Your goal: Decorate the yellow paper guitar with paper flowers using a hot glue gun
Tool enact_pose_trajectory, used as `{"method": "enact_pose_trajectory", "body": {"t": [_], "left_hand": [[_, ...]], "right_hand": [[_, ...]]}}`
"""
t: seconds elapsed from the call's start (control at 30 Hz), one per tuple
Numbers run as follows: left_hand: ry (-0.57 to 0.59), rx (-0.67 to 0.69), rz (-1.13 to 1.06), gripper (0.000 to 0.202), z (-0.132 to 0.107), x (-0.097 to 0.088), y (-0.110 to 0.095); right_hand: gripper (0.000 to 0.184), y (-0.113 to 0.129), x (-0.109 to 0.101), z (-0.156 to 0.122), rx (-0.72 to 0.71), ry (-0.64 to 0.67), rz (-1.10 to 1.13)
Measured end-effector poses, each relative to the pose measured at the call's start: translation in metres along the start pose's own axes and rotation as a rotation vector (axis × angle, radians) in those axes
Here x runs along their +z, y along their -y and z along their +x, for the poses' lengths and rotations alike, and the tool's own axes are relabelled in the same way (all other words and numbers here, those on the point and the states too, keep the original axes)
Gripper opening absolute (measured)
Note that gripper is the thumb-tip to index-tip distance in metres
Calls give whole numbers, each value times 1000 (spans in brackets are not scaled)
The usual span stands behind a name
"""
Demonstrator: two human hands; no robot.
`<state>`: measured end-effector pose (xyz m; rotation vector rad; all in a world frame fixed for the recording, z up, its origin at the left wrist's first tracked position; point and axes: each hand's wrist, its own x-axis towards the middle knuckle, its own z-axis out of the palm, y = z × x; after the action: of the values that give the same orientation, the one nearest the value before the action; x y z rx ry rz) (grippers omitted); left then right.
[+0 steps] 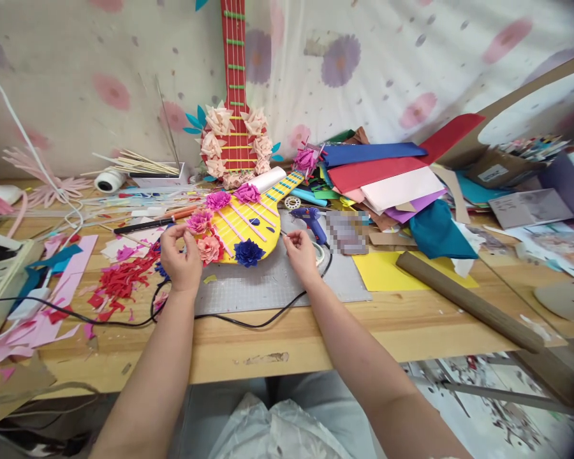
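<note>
A yellow paper guitar [249,220] lies on a grey cutting mat [268,284], trimmed with pink, magenta and blue paper flowers. My left hand [180,255] rests at the guitar's left edge, fingers curled and pinched beside a salmon paper flower [209,248]. My right hand [300,252] is at the guitar's right edge, thumb and fingers pinched together on something too small to make out. A blue flower [249,253] sits between my hands.
A red paper guitar [234,95] with cream flowers leans on the wall. A blue glue gun [312,223] lies behind my right hand, its black cord [249,322] looping across the mat. Coloured paper sheets [387,182] pile at right, a cardboard tube [469,303] nearby, red scraps [122,280] at left.
</note>
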<state>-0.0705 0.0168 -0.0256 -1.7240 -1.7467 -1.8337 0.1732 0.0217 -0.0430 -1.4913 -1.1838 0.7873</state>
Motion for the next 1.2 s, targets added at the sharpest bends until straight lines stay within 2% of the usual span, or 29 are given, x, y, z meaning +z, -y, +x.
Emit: {"method": "enact_pose_trajectory", "body": {"t": [0.17,0.3,0.43,0.53,0.63,0.77,0.9,0.97,1.03,1.13,1.2], "left_hand": [[-91,-36,-116,21,-2,4,8],[-87,-48,-116,20,-3,5,9],[-84,-53,-91,18,-4,5,9],[-80,-53,-83,16,-4,5,8],[-73,-51,-88,15,-4,4,5],[-55,-53,-114,14,-4,3,2],[-35,-110,-138,12,-1,1,-10],[10,-161,-167,12,1,0,-25],[122,-215,-239,10,2,0,-43],[414,-354,-430,19,-1,0,-72],[561,-498,-530,28,-3,0,-86]], "right_hand": [[28,16,11,20,25,-36,-137],[31,21,17,31,97,-6,-221],[39,20,17,28,119,41,-248],[37,18,15,23,78,34,-254],[30,15,11,19,42,45,-229],[23,10,3,17,84,112,-119],[30,16,-7,12,-2,143,42],[36,26,-9,7,-83,219,128],[38,38,-8,1,-155,324,182],[39,55,-3,-8,-231,472,206],[38,61,1,-11,-259,564,224]]}}
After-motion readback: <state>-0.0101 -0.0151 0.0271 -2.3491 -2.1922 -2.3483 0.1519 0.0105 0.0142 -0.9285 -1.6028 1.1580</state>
